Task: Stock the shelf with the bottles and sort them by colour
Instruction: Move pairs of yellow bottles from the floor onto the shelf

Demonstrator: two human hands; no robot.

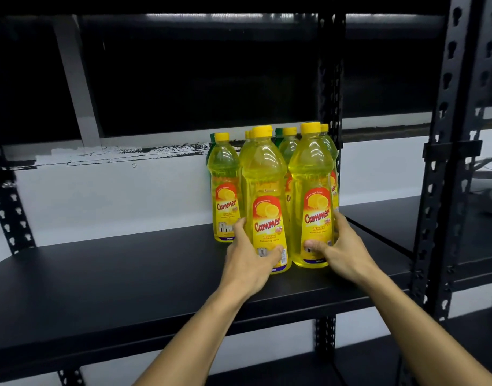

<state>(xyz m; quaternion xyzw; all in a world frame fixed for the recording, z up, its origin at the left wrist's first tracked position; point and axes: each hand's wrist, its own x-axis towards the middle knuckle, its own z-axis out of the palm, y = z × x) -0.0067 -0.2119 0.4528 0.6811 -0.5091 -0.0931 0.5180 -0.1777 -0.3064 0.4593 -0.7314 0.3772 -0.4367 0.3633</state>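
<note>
So both hands are on bottles right now. The left hand (249,257) is wrapped round the low part of a clear plastic bottle of yellow lemon dish liquid with a yellow cap (265,201), thumb across the label and fingers curled round its left side. The right hand (340,246) grips the matching yellow-capped bottle beside it (313,196) the same way, thumb on the front near the base, fingers round the right side. Both bottles stand upright on the flat black shelf board (113,274), near its front edge and touching or almost touching each other.

Here's what I'd worry about. Just beyond the fingertips sits a tight cluster of more yellow bottles (225,190), and behind those I can see a couple of green caps (279,132) poking up. Push either held bottle back too hard and it knocks the ones behind like skittles; they're tall and narrow, so they'd probably tip easily.

The grips are low too, so a quick shove could make the tops wobble.

Also, just past the right hand's knuckles is the black slotted steel upright (329,79), so fingers could get pinched between bottle and post.

And sorting-wise, those green ones behind the yellows look mixed in, so burying them deeper makes the colour sort harder.
</note>
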